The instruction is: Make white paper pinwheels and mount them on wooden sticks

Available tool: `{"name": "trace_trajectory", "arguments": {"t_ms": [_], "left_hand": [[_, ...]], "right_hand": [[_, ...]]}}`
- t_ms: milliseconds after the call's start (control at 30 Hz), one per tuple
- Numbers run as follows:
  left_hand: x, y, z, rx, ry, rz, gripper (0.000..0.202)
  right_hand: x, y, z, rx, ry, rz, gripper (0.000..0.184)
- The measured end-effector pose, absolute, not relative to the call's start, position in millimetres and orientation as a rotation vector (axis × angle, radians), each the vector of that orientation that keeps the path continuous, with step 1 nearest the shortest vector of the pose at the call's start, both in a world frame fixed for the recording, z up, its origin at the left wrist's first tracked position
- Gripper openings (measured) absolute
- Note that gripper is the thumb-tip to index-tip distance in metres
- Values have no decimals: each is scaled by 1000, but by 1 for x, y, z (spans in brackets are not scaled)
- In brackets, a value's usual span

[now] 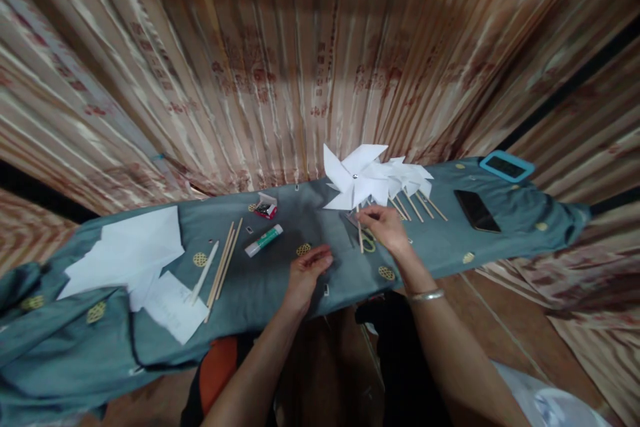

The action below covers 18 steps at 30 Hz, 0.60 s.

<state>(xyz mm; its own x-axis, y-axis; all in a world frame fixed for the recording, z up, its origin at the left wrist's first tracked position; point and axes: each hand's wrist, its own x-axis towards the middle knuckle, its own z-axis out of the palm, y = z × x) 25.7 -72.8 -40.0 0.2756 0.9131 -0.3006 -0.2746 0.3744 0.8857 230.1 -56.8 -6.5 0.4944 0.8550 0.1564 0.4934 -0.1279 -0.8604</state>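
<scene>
My right hand [383,223] is closed on the wooden stick of a white paper pinwheel [355,177], whose blades stand above my fingers with a small pin at the centre. Behind and right of it, several more white pinwheels [407,177] lie overlapping with their sticks toward me. Scissors with yellow-green handles [369,241] lie beside the held stick, partly hidden by my right hand. My left hand [307,273] hovers near the cloth, fingers loosely stretched and nothing visible in them. A glue stick [264,241] and a small open box of pins [266,207] lie to its left.
On the left of the cloth-covered table [280,287] are loose wooden sticks [225,267], a white pen [206,272] and stacked white paper [145,240]. A dark phone [477,211] and a blue-framed device [507,166] lie at right. Curtains [300,80] hang behind.
</scene>
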Motion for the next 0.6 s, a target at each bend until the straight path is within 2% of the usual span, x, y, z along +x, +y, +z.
{"name": "trace_trajectory", "arguments": {"t_ms": [67, 267, 600], "left_hand": [[24, -73, -40, 819, 948, 923, 43], [17, -72, -43, 803, 948, 929, 41], [8, -71, -39, 780, 949, 930, 37]], "right_hand": [[249, -41, 6, -2092, -1218, 318, 15], [272, 7, 8, -2367, -1270, 222, 5], [276, 28, -29, -2581, -1332, 95, 16]]}}
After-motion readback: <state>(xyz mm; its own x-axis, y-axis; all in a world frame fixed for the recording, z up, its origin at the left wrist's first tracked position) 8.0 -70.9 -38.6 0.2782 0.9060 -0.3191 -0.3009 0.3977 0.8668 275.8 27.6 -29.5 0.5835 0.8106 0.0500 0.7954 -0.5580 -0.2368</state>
